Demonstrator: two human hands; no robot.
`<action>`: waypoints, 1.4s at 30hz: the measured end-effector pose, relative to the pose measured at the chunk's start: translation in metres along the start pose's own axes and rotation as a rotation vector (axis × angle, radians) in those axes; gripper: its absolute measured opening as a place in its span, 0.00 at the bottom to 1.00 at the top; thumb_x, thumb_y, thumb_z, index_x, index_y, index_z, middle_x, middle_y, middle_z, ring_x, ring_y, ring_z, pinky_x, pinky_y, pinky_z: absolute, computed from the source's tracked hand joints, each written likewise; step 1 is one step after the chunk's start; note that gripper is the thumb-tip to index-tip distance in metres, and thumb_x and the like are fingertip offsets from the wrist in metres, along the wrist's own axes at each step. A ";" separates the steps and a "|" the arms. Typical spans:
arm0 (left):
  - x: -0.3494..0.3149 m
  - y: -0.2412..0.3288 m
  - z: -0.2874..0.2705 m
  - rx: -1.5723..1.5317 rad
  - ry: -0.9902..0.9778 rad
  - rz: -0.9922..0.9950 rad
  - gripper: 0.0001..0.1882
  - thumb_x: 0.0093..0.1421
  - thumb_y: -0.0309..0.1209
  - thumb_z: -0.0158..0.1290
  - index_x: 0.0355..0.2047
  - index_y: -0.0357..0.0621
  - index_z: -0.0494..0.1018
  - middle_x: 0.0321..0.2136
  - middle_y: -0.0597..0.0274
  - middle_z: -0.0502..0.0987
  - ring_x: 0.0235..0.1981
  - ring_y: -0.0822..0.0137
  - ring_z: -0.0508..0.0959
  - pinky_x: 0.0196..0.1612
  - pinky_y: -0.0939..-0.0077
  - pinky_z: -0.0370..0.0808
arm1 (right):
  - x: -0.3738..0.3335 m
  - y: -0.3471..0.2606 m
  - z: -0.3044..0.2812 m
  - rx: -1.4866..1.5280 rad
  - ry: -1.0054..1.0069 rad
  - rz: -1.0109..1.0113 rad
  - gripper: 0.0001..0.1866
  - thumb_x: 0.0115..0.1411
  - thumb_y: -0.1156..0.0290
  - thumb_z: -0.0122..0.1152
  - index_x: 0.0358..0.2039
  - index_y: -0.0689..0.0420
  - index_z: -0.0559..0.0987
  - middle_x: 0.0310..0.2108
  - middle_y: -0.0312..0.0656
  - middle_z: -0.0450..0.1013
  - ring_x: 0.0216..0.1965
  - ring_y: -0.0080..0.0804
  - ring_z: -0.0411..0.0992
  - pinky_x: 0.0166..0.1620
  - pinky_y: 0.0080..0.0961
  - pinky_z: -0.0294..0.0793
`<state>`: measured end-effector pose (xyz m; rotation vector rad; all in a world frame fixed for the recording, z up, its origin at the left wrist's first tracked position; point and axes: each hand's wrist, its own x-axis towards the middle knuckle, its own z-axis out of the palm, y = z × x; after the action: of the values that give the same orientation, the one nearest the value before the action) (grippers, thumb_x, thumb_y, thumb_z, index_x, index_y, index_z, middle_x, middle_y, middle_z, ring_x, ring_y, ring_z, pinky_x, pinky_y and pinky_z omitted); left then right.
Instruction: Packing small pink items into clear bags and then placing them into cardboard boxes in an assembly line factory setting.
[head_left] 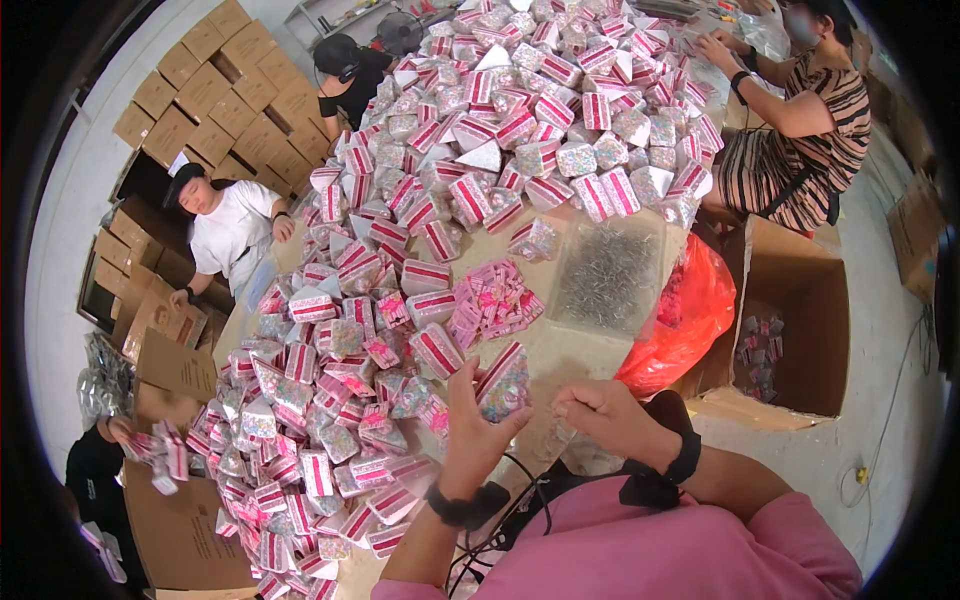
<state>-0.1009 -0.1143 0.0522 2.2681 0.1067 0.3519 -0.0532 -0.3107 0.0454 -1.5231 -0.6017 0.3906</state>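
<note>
Near the table's front edge, my left hand [474, 440] holds a wedge-shaped clear packet [506, 386] with a pink-and-white striped side and glittery, many-coloured contents. My thumb and fingers grip it from the left and below. To its right is my right hand [608, 418], its fingers curled together in a pinch. Some clear plastic shows just below those fingertips, but whether they hold it is hard to make out. Beyond my left hand lies a loose pile of small pink printed cards [492, 302]. A clear shallow tray [568, 322] of small silvery metal pieces sits further right.
Similar packets [340, 340] are heaped over the table's left and far parts. Right of the table are a red plastic bag [700, 300] and an open cardboard box [805, 350] with packets inside. Several people work around the table. Brown cartons [220, 90] are stacked at the left wall.
</note>
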 end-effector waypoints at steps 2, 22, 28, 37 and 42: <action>-0.006 0.008 0.001 -0.006 0.057 0.062 0.47 0.38 0.31 0.66 0.58 0.35 0.54 0.47 0.52 0.64 0.50 0.59 0.66 0.55 0.69 0.63 | 0.000 -0.015 0.001 -0.050 0.007 -0.063 0.08 0.59 0.72 0.51 0.31 0.63 0.74 0.21 0.38 0.67 0.24 0.23 0.65 0.29 0.22 0.66; -0.008 0.029 0.011 0.027 0.149 0.136 0.47 0.38 0.31 0.67 0.57 0.33 0.56 0.48 0.46 0.65 0.50 0.51 0.67 0.53 0.63 0.64 | 0.002 -0.034 0.002 -0.163 0.075 -0.182 0.04 0.54 0.77 0.53 0.30 0.61 0.75 0.22 0.39 0.68 0.23 0.24 0.66 0.28 0.21 0.67; -0.008 0.027 0.012 -0.001 0.180 0.122 0.46 0.39 0.31 0.67 0.57 0.34 0.57 0.49 0.46 0.64 0.51 0.51 0.66 0.54 0.63 0.63 | 0.004 -0.030 0.003 -0.249 0.099 -0.242 0.03 0.53 0.76 0.55 0.27 0.61 0.74 0.22 0.43 0.69 0.23 0.33 0.68 0.28 0.24 0.67; -0.008 0.031 0.014 -0.063 0.167 0.061 0.44 0.41 0.32 0.66 0.57 0.35 0.57 0.48 0.48 0.65 0.50 0.53 0.67 0.54 0.65 0.62 | 0.008 -0.036 0.006 -0.305 0.108 -0.358 0.05 0.53 0.74 0.53 0.24 0.61 0.70 0.19 0.48 0.67 0.23 0.46 0.69 0.27 0.36 0.67; -0.008 0.031 0.015 -0.031 0.167 0.064 0.44 0.41 0.32 0.66 0.57 0.35 0.57 0.47 0.49 0.65 0.50 0.53 0.67 0.54 0.65 0.63 | 0.008 -0.032 0.007 -0.337 0.141 -0.384 0.05 0.53 0.73 0.53 0.25 0.60 0.69 0.19 0.48 0.66 0.23 0.47 0.69 0.26 0.38 0.67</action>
<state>-0.1051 -0.1471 0.0642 2.2121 0.1145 0.5732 -0.0551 -0.3011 0.0780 -1.6903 -0.8588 -0.1188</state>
